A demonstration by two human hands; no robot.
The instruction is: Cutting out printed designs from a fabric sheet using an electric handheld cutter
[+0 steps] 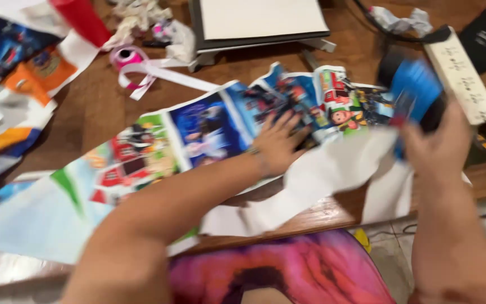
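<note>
Plainly, the left hand lies spread flat on the printed strip; at three o'clock, the right hand grips a blue sheet, which could tear the strip if tugged.

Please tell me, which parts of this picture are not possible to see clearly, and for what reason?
- Blue object in the right hand: head view, motion blur; its kind is unclear.
- Printed strip under the left hand: cartoon pictures blurred, partly covered by the hand.
- Red object: cut by the top edge.
- Pink tape roll: small, blurred.
</note>
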